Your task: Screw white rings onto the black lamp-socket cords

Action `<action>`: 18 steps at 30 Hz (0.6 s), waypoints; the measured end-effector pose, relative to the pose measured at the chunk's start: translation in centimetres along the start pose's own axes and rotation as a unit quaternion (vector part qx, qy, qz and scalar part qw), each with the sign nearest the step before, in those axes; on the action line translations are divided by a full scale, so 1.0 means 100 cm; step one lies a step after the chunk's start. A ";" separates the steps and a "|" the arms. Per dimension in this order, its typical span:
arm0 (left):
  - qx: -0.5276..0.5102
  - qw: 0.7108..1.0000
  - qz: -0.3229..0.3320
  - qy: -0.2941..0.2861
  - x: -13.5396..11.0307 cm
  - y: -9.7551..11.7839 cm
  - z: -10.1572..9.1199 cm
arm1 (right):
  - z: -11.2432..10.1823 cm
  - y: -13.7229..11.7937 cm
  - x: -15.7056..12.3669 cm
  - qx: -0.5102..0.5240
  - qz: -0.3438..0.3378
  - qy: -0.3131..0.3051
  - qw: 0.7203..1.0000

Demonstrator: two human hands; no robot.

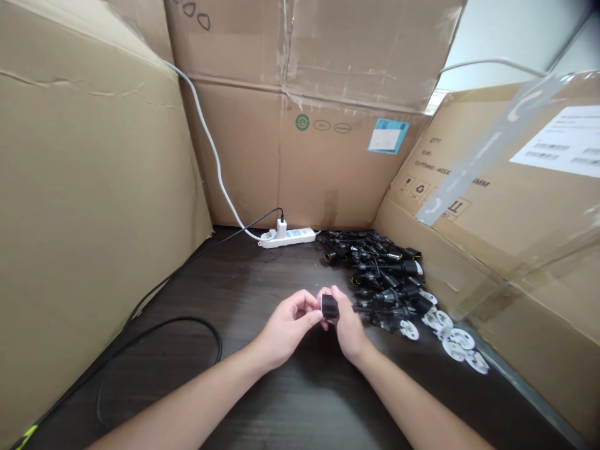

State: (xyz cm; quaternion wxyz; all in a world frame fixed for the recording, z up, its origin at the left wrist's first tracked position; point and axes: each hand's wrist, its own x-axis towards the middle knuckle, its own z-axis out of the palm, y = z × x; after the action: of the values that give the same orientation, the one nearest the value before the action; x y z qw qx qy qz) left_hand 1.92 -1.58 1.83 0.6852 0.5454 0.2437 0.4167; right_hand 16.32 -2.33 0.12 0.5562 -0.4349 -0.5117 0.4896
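Both my hands meet over the middle of the dark table [262, 400], pinching one small black plug-like part [329, 305] between them. My left hand [288, 326] has its thumb and fingers curled against the part's left side. My right hand [347, 325] grips it from the right, fingers closed around it. A thin black lead seems to run from the part towards the pile of similar black corded parts [382, 278] just right of my hands.
Several white round discs [450, 334] lie by the pile's right edge. A white power strip [287, 237] with a plugged-in charger sits at the back, with white and black cables [164, 325] trailing left. Large cardboard boxes [94, 187] wall in the table on three sides.
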 end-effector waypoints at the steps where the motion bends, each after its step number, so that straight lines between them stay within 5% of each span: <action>1: -0.001 1.000 0.001 -0.001 0.000 0.000 0.000 | 0.000 0.000 0.000 -0.001 -0.002 0.000 1.000; 18: 0.022 1.000 0.007 -0.008 0.000 0.001 -0.002 | -0.001 -0.001 -0.003 -0.072 -0.020 0.001 0.997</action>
State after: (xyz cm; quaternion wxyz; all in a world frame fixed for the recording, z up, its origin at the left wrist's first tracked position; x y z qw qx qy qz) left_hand 1.70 -1.48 1.83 0.6721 0.5655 0.2435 0.4114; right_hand 16.43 -2.69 0.16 0.5341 -0.4638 -0.5534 0.4397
